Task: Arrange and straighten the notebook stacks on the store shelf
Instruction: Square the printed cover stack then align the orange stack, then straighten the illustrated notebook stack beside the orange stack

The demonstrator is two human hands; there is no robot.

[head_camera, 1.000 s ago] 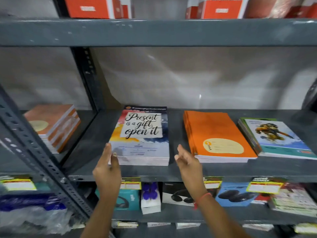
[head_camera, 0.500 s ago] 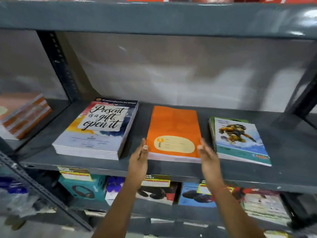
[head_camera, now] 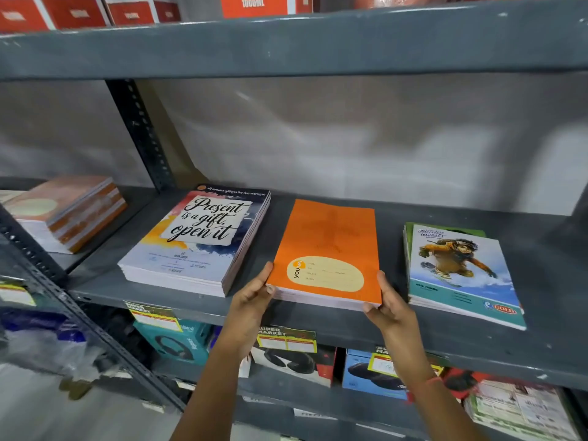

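Three notebook stacks lie on the grey metal shelf (head_camera: 477,348). The orange notebook stack (head_camera: 327,246) sits in the middle. My left hand (head_camera: 251,300) grips its front left corner and my right hand (head_camera: 389,305) grips its front right corner, thumbs on top. Left of it lies the "Present is a gift, open it" stack (head_camera: 197,240), angled to the shelf edge. On the right lies the blue "Adventure awaits" stack (head_camera: 458,272), its lower books fanned out.
A brown-orange notebook stack (head_camera: 63,211) lies in the bay to the left, past the perforated upright (head_camera: 140,132). Red boxes (head_camera: 73,11) stand on the shelf above. Headphone boxes (head_camera: 178,342) and yellow price tags (head_camera: 286,340) fill the shelf below.
Both hands have moved from the "Present is a gift" stack to the orange stack and closed on its front corners. The view has shifted right.
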